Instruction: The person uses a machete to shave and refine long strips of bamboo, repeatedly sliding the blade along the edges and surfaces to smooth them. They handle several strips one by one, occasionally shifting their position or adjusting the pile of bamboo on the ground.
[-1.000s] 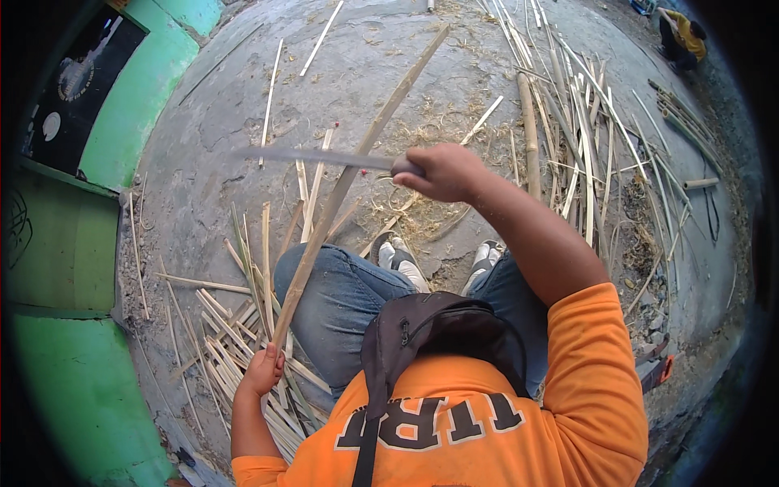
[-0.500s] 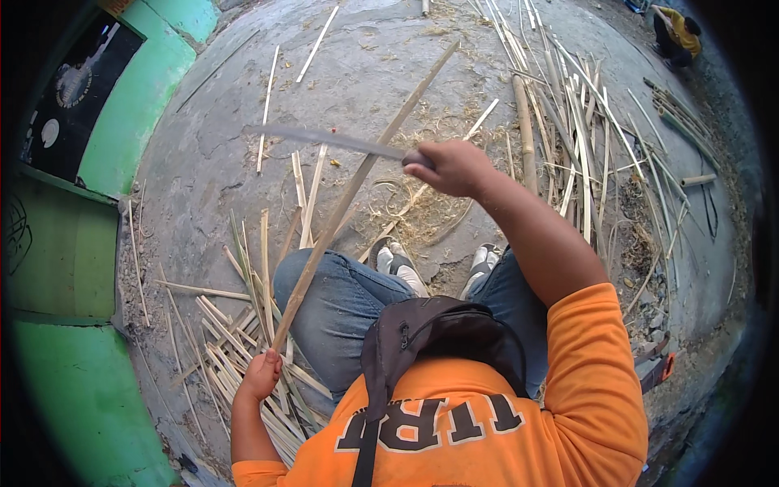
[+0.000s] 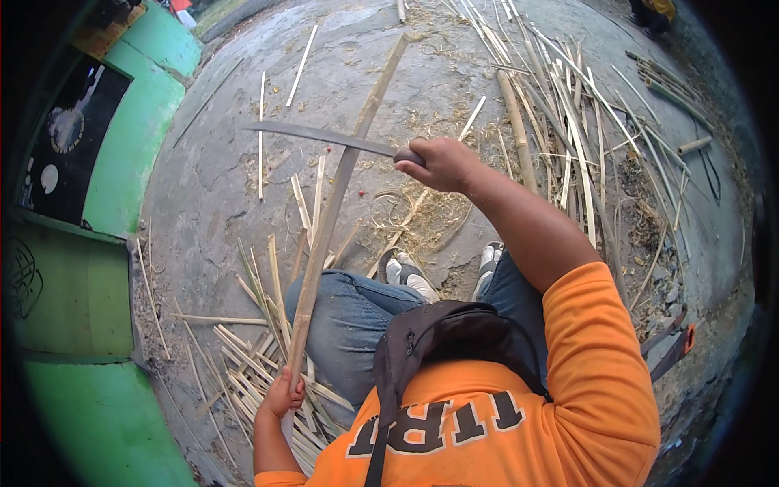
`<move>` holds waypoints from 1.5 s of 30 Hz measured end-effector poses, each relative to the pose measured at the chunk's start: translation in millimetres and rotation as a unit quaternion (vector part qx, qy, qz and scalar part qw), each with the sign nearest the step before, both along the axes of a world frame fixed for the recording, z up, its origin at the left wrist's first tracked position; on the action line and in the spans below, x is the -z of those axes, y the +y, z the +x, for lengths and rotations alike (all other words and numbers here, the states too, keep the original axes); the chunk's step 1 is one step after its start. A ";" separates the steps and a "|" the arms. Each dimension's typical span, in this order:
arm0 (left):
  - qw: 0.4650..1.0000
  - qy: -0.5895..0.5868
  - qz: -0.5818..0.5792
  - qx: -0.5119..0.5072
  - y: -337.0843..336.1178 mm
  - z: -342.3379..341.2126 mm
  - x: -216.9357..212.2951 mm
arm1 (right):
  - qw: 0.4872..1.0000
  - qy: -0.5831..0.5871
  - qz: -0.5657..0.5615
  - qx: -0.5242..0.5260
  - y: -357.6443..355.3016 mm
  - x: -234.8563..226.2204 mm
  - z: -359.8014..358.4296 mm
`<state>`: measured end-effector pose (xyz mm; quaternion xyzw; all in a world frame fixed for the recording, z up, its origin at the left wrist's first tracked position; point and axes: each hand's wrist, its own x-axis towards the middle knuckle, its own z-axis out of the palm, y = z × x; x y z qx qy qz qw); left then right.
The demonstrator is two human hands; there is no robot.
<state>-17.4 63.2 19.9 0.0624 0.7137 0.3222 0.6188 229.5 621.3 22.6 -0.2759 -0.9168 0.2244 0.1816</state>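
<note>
My left hand (image 3: 284, 393) is closed round the lower end of a long bamboo strip (image 3: 323, 243), which slants up and away past my left knee. In my right hand (image 3: 438, 164) is the dark handle of a machete (image 3: 324, 136). Its long curved blade points left and crosses the upper half of the strip. Whether the edge touches the strip or only passes over it, I cannot tell. Beside my left hand lies a heap of split bamboo strips (image 3: 243, 369), partly hidden by my forearm and thigh.
Many bamboo strips (image 3: 580, 138) and a thicker bamboo pole (image 3: 517, 130) lie on the concrete at right. Curled shavings (image 3: 422, 215) lie beyond my feet. A green wall (image 3: 89, 414) stands at left. Another person (image 3: 653, 15) is partly visible at the far right.
The bamboo strip now stands steeper, its far end shifted left. The machete has moved slightly left and remains across the strip. My view has shifted a little.
</note>
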 end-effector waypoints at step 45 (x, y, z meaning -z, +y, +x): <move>0.982 0.183 0.039 0.031 -1.7 13.1 -12.1 | 0.997 -0.076 -0.018 0.022 24.6 -31.2 16.4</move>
